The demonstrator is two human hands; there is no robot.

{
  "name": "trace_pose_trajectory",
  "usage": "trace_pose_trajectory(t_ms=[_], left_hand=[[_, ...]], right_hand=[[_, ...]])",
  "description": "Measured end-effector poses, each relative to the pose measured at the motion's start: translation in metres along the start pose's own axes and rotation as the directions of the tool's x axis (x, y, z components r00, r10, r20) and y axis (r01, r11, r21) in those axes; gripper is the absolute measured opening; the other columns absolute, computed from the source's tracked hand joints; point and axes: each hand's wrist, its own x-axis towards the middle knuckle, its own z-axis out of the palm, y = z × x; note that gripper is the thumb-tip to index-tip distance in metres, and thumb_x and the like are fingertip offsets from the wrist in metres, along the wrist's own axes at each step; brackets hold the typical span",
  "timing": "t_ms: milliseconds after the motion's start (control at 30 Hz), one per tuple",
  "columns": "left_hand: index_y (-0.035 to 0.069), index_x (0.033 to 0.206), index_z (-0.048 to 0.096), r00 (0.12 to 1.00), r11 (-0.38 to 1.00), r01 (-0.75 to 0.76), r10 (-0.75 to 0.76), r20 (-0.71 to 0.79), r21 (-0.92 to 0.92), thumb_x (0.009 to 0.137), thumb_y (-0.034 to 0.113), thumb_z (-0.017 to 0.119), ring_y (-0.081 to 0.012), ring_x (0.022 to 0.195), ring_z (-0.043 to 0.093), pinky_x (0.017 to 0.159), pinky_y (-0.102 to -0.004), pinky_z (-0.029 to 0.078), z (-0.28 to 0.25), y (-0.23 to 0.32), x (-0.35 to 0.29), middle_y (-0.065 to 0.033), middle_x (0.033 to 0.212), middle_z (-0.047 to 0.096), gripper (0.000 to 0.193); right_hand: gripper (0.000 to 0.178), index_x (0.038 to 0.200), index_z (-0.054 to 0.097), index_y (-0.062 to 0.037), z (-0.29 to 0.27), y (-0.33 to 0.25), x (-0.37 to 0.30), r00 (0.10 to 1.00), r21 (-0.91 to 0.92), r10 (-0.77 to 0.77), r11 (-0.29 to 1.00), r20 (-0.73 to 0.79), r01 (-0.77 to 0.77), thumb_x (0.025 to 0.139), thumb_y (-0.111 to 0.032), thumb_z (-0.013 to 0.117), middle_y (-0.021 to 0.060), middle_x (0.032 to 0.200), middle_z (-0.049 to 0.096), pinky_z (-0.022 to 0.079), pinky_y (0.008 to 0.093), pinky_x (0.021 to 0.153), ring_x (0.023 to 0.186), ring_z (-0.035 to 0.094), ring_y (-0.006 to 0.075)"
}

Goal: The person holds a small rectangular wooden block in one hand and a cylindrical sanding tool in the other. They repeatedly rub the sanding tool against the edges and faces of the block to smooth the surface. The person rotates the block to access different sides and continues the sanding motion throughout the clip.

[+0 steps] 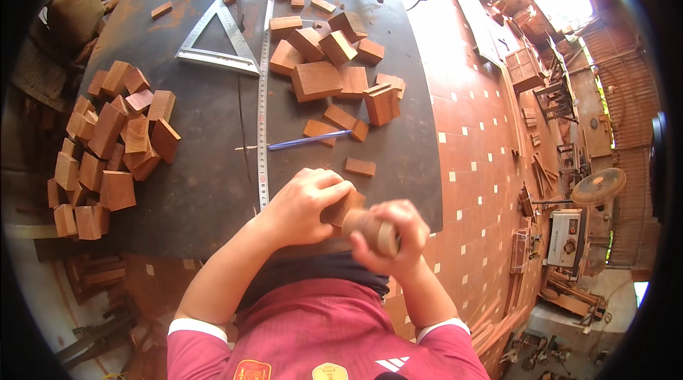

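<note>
At the table's near edge, my left hand point(304, 203) is closed round a small reddish-brown wooden block point(343, 207), thumb and fingers along its side. My right hand point(407, 232) grips a light-brown cylindrical thing point(370, 232), like a short roll, beside the block. Whether the roll touches the block I cannot make out. Just beyond the hands lies a single small wooden piece point(361, 167). Farther off, a blue pen point(309, 140) rests slantwise, one end over a wooden piece point(320, 132).
On the dark table point(206, 188) are a block pile point(114, 138) at left and another point(317, 81) ahead. A measuring tape strip point(263, 106) runs away from me, beside a metal set square point(217, 42). Tiled floor point(469, 188) lies right; a fan point(599, 186) stands farther off.
</note>
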Motion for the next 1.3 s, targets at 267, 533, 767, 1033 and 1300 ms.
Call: trace_pose_trajectory(t_ms=[267, 533, 767, 1033, 1300], left_hand=[[0.007, 0.122, 0.073, 1.0, 1.0, 0.012, -0.012, 0.016, 0.028, 0.067, 0.017, 0.091, -0.0327, 0.113, 0.069, 0.104, -0.045, 0.049, -0.001, -0.002, -0.001, -0.0109, 0.118, 0.072, 0.059], [0.007, 0.121, 0.072, 1.0, 1.0, -0.014, 0.015, -0.019, 0.027, 0.067, 0.025, 0.096, -0.0326, 0.11, 0.069, 0.101, -0.0453, 0.05, -0.002, -0.003, -0.001, -0.0109, 0.115, 0.072, 0.061], [0.005, 0.12, 0.071, 0.999, 1.0, 0.01, -0.011, -0.034, -0.015, 0.067, 0.026, 0.097, -0.0345, 0.11, 0.069, 0.102, -0.0474, 0.05, -0.004, 0.005, 0.001, -0.0125, 0.116, 0.071, 0.063], [0.006, 0.126, 0.067, 0.994, 0.966, 0.089, -0.101, -0.035, -0.243, 0.066, 0.023, 0.102, -0.0385, 0.11, 0.07, 0.096, -0.0441, 0.057, -0.009, 0.009, 0.003, -0.0158, 0.119, 0.07, 0.072], [0.004, 0.13, 0.065, 0.997, 0.968, 0.075, -0.077, 0.001, -0.239, 0.068, 0.019, 0.101, -0.0407, 0.114, 0.07, 0.097, -0.0455, 0.058, -0.005, 0.003, 0.0, -0.019, 0.123, 0.07, 0.073]], right_hand=[[0.049, 0.11, 0.065, -0.0055, 0.0, -0.01, 0.005, 0.998, 0.084, -0.026, 0.996, 0.052, 0.022, 0.071, -0.013, 0.094, 0.014, 0.09, 0.07, 0.061, 0.0399, 0.066, 0.076, 0.071, 0.0316], [0.053, 0.11, 0.064, -0.0059, 0.002, -0.011, 0.003, 0.996, 0.103, -0.037, 0.994, 0.076, 0.029, 0.069, -0.015, 0.096, 0.017, 0.093, 0.072, 0.062, 0.0405, 0.067, 0.077, 0.072, 0.0329], [0.054, 0.114, 0.063, -0.0052, 0.003, 0.011, 0.009, 0.995, 0.014, 0.103, 0.995, -0.016, -0.103, 0.074, -0.015, 0.098, 0.0161, 0.096, 0.07, 0.06, 0.0389, 0.073, 0.083, 0.073, 0.0311], [0.07, 0.132, 0.053, -0.0047, -0.005, 0.016, -0.021, 0.813, 0.596, 0.583, 0.655, -0.007, -0.465, 0.079, -0.008, 0.098, 0.0139, 0.129, 0.065, 0.058, 0.0347, 0.097, 0.117, 0.066, 0.0206], [0.067, 0.129, 0.065, -0.0024, 0.0, 0.009, -0.028, 0.944, 0.279, 0.318, 0.902, 0.091, -0.33, 0.073, -0.014, 0.101, 0.0164, 0.12, 0.072, 0.059, 0.038, 0.094, 0.109, 0.073, 0.0264]])
